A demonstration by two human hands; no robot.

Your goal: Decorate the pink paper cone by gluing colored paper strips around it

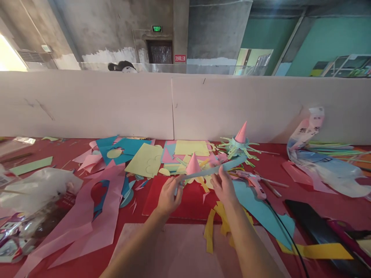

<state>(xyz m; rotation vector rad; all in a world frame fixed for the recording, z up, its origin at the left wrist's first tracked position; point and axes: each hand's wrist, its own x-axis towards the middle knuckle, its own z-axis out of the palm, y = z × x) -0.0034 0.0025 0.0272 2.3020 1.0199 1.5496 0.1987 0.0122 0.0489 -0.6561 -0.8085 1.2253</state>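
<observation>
Paper strip, long, thin, pale blue

We count two pink paper cones: one standing near our hands, one atop a green fringed piece farther back. Two hands are in view, the left hand and the right hand. One pink glue gun lies on the surface. One blue paper strip spans both hands.

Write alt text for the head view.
Both hands, left hand and right hand, hold a light blue paper strip over a red table strewn with coloured paper scraps; a pink paper cone stands behind it, a pink glue gun to the right.
</observation>
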